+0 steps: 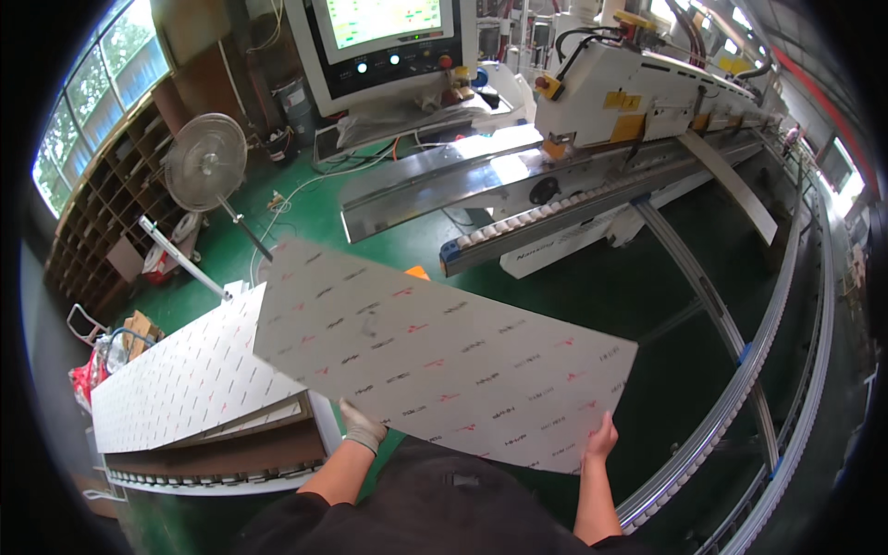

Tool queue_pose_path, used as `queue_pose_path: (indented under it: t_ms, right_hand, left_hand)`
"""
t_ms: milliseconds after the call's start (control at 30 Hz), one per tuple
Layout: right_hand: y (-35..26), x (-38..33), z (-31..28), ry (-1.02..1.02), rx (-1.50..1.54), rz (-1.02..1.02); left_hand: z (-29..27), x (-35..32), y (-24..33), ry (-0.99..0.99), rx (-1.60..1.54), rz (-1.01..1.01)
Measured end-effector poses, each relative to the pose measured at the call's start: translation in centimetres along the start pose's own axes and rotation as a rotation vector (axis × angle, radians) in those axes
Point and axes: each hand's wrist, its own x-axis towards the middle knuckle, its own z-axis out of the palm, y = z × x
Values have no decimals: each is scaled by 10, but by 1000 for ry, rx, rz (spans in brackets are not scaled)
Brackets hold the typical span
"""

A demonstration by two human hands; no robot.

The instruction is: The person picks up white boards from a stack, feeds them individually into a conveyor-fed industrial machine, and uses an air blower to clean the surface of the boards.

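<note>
Head view: person holds a large white panel (435,356) with small printed marks, flat and tilted, out in front at waist height, clear of everything below. Left hand (361,427), in a pale glove, grips the near edge from underneath, fingers closed on the panel. Right hand (602,437), bare, is clamped on the near right edge, fingers curled under where I can't see them, thumb side up. Both grips sit on the same long edge, so the far side hangs unsupported.

Left of the person: a stack of matching panels (190,379) on a roller cart (222,467), top sheets slightly fanned. Ahead: long edge-processing machine (638,102) with a roller infeed rail (546,217), control screen (384,37) behind it. Curved roller track (740,388) runs down the right. Pedestal fan (205,162) stands on the green floor (573,287).

Risks as I judge them: far corner could droop and clip the infeed rail or fan pole, since the panel is wide and held only at the near edge. Bare right hand on a thin edge could slip or get cut. Fanned stack could slide if bumped.
</note>
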Motion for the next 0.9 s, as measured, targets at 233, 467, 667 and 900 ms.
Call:
queue_pose_path:
  t_ms: [233, 467, 667, 900]
  right_hand:
    - [39, -32, -41, 267, 200, 205]
    - [63, -91, -57, 239, 266, 262]
    - [57, -123, -46, 290, 272, 203]
    - [14, -88, -41, 477, 210, 263]
  left_hand:
    - [111, 63, -30, -127, 246, -137]
    - [164, 113, -65, -206, 549, -300]
    - [166, 171, -69, -456, 993, -258]
    - [238, 200, -27, -782, 1337, 37]
